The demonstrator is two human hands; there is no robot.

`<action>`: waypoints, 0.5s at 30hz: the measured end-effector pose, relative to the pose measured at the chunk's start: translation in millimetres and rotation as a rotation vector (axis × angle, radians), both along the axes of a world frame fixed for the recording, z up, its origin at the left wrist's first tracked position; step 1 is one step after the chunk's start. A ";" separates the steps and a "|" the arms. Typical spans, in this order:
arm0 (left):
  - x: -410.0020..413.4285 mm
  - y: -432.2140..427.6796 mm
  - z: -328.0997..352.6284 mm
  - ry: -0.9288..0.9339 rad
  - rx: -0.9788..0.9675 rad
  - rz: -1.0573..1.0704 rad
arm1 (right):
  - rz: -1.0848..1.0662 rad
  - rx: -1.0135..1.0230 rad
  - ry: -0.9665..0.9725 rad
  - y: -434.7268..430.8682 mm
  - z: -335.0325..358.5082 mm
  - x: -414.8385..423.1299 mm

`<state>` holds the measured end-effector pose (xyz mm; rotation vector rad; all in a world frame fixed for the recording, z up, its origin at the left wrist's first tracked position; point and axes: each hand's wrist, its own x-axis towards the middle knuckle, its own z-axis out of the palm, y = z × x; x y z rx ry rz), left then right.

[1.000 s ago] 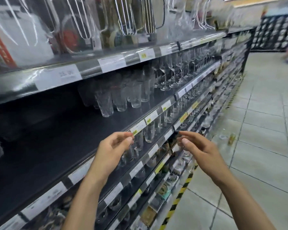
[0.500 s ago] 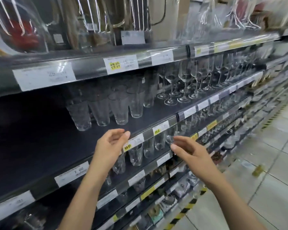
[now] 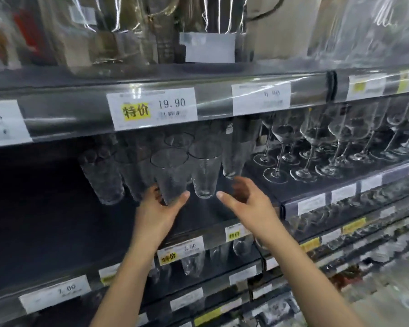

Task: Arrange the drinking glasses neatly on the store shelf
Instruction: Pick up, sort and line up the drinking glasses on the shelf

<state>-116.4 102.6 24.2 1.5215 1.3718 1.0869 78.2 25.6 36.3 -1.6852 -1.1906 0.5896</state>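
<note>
Left hand curled round the base of a tumbler on the shelf, right hand spread, holding nothing, just beside a second tumbler, wine glasses further right

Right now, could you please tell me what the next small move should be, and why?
Probably close the right hand round the clear tumbler ahead of it: that hand is open and empty, while the left hand grips the base of the neighbouring tumbler.
</note>
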 end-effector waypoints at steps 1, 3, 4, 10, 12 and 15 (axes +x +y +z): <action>2.8 4.5 -1.8 0.034 0.016 0.015 | 0.019 -0.013 -0.008 12.0 0.4 3.3; 7.8 10.7 -4.1 0.084 0.036 0.053 | 0.066 -0.034 -0.002 33.4 -0.2 8.3; 9.9 13.7 -4.3 0.094 0.044 0.071 | 0.094 -0.038 0.015 42.3 -1.5 10.3; 22.4 23.4 -4.2 0.046 0.055 0.099 | 0.256 -0.017 0.114 77.8 -12.9 16.9; 26.1 23.9 -1.6 0.006 0.067 0.128 | 0.295 0.007 0.134 86.0 -14.0 17.3; 29.0 22.5 0.0 -0.037 0.069 0.191 | 0.342 0.015 0.142 91.8 -15.2 16.2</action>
